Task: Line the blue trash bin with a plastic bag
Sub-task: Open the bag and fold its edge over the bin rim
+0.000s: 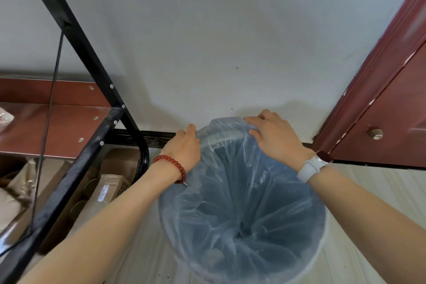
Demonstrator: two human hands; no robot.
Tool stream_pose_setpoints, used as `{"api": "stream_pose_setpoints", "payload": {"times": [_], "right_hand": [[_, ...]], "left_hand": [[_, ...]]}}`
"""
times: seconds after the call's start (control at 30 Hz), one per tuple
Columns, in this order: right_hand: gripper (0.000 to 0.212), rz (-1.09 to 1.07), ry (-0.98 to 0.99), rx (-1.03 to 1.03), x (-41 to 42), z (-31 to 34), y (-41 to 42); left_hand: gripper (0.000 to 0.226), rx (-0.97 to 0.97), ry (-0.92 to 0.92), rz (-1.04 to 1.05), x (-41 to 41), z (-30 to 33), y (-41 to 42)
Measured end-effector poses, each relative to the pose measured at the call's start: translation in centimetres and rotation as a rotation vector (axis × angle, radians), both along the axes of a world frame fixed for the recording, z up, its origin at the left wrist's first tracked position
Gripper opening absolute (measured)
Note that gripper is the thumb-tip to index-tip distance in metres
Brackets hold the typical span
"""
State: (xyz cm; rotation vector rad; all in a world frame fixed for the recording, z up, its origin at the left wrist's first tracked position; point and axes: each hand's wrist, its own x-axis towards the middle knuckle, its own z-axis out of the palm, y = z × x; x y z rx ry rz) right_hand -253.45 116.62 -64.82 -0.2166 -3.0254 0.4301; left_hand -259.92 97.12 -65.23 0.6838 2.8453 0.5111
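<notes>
The blue trash bin (319,233) stands on the floor against the wall, seen from above. A thin clear plastic bag (242,203) hangs inside it and is folded over most of the rim. My left hand (184,145), with a red bead bracelet on its wrist, grips the bag's edge at the far left of the rim. My right hand (274,136), with a white watch on its wrist, holds the bag's edge at the far right of the rim and presses it down over the rim. The far edge of the bag stands up bunched between my hands.
A black metal frame (92,57) with a red-brown board (53,127) stands to the left, with cardboard boxes (108,191) under it. A dark red door (396,104) stands at the right. A white wall (219,41) is straight ahead, light floor below.
</notes>
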Motion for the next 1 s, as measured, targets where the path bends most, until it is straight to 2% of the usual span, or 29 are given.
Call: {"api": "stream_pose_setpoints", "payload": {"times": [0.07,0.13,0.2,0.27,0.33,0.4,0.47,0.53,0.6,0.77,0.87,1.0], "right_hand": [[0.041,0.054,-0.015,0.006,-0.8,0.1,-0.5],[0.048,0.123,-0.061,-0.088,-1.1,0.5,-0.7],[0.046,0.155,-0.045,-0.175,-1.0,1.2,-0.7],[0.033,0.138,0.081,-0.224,-0.5,1.7,-0.5],[0.025,0.105,0.196,-0.234,0.0,1.9,-0.3],[0.025,0.090,0.180,-0.185,0.4,2.1,-0.1],[0.033,0.070,0.055,-0.111,0.6,1.7,0.3],[0.031,0.058,-0.046,-0.071,0.6,1.2,0.6],[0.020,0.050,-0.072,-0.062,0.6,0.9,0.6],[0.022,0.045,0.008,-0.038,0.4,2.0,0.8],[0.021,0.070,0.027,-0.162,0.5,3.6,0.9],[0.014,0.036,-0.077,-0.366,0.7,4.1,1.2]], "left_hand": [[0.010,-0.130,-0.070,0.002,-0.1,1.1,-1.0],[0.018,-0.264,-0.160,-0.041,-0.5,2.6,-1.8],[0.020,-0.330,-0.281,-0.121,-1.1,3.7,-2.5],[0.057,-0.290,-0.373,-0.207,-1.5,4.3,-2.7],[0.072,-0.117,-0.344,-0.264,-1.6,4.5,-1.8],[0.065,0.075,-0.204,-0.258,-1.6,4.2,0.1],[0.057,0.168,-0.118,-0.239,-1.6,3.5,2.2],[0.050,0.196,-0.129,-0.228,-1.7,2.7,3.9],[0.041,0.186,-0.101,-0.255,-1.7,2.3,4.9],[0.028,0.191,0.070,-0.322,-2.2,2.9,4.8],[0.019,0.277,0.114,-0.319,-2.3,3.6,4.4],[0.017,0.273,0.103,-0.342,-2.2,4.2,4.3]]}}
